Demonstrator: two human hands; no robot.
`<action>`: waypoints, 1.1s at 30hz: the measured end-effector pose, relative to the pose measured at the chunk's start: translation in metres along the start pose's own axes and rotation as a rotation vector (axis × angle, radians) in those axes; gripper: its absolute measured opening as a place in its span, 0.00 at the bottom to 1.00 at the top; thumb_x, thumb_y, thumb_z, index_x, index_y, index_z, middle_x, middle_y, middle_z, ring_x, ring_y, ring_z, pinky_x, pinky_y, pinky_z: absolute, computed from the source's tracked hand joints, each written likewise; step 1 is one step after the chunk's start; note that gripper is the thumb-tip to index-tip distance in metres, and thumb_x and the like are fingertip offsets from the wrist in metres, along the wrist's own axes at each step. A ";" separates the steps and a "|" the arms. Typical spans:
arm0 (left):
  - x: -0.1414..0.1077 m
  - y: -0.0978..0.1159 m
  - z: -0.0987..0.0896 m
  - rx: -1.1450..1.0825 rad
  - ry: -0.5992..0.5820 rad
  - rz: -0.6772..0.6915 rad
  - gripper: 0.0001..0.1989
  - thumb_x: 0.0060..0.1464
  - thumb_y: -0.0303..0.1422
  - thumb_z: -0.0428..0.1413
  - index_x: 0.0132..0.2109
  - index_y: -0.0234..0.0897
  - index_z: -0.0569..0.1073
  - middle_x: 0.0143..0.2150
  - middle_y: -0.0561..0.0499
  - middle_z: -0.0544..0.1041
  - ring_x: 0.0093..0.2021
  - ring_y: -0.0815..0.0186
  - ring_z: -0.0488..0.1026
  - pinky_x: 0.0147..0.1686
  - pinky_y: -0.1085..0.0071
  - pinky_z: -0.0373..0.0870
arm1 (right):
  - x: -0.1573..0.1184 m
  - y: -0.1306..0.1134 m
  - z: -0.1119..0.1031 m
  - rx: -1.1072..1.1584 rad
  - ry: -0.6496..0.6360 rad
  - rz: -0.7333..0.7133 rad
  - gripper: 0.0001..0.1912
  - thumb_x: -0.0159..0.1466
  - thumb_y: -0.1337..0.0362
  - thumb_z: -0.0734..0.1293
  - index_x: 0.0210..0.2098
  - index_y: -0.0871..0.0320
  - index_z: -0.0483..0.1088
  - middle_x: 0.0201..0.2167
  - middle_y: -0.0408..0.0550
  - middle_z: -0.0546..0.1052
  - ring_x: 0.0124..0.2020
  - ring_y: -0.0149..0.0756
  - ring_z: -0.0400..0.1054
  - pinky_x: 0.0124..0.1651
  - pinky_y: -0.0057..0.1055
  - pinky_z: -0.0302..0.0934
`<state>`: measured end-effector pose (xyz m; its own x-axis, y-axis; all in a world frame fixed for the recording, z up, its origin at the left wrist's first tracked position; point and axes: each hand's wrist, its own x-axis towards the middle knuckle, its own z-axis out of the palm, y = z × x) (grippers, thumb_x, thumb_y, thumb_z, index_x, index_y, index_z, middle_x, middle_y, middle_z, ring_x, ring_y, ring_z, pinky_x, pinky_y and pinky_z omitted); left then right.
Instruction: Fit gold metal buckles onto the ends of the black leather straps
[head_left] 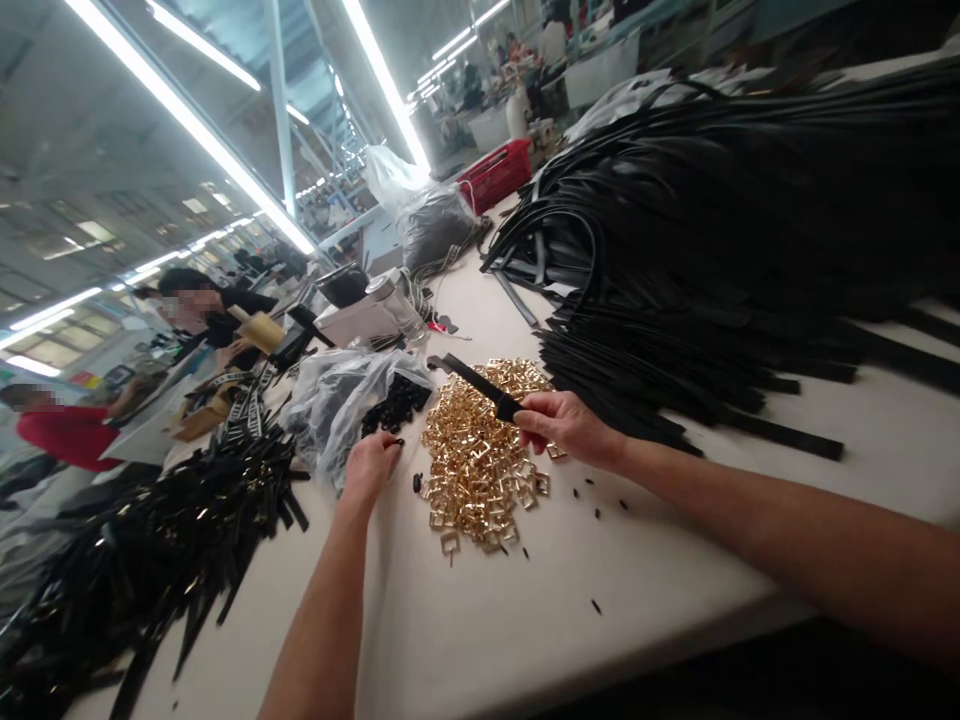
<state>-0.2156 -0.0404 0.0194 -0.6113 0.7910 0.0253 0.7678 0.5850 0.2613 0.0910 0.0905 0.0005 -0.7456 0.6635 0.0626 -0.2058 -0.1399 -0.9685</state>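
Observation:
My right hand (pixel 564 425) is closed around a black strap (pixel 474 380), whose far end sticks out to the left over a heap of gold-coloured square buckles (pixel 476 450). My left hand (pixel 367 466) is left of that heap, thumb and fingers pinched on a small black loop (pixel 400 441), of which only a bit shows. Just beyond those fingers lies a pile of small black loops (pixel 396 402), spilling from a clear plastic bag (pixel 319 400). One loose black loop (pixel 417 483) rests on the table between my left hand and the buckles.
A large stack of black straps (pixel 720 220) covers the right of the white table (pixel 465 640). Strips with gold glints (pixel 172 540) are heaped at left. Behind stand a glass jar (pixel 397 305), a filled plastic bag (pixel 435 220) and a red basket (pixel 495 175). Two people sit at left.

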 end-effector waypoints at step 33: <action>-0.084 0.135 0.055 -1.489 -0.174 -0.117 0.17 0.40 0.40 0.70 0.33 0.34 0.76 0.30 0.51 0.79 0.29 0.69 0.75 0.32 0.76 0.72 | -0.003 0.010 0.001 -0.198 -0.033 -0.024 0.19 0.61 0.50 0.66 0.27 0.61 0.67 0.20 0.43 0.73 0.18 0.26 0.67 0.21 0.22 0.61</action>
<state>-0.0505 -0.0180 -0.0007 -0.5417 0.8274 -0.1486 -0.2398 0.0173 0.9707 0.0904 0.0868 -0.0095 -0.7631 0.6398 0.0912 -0.0974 0.0256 -0.9949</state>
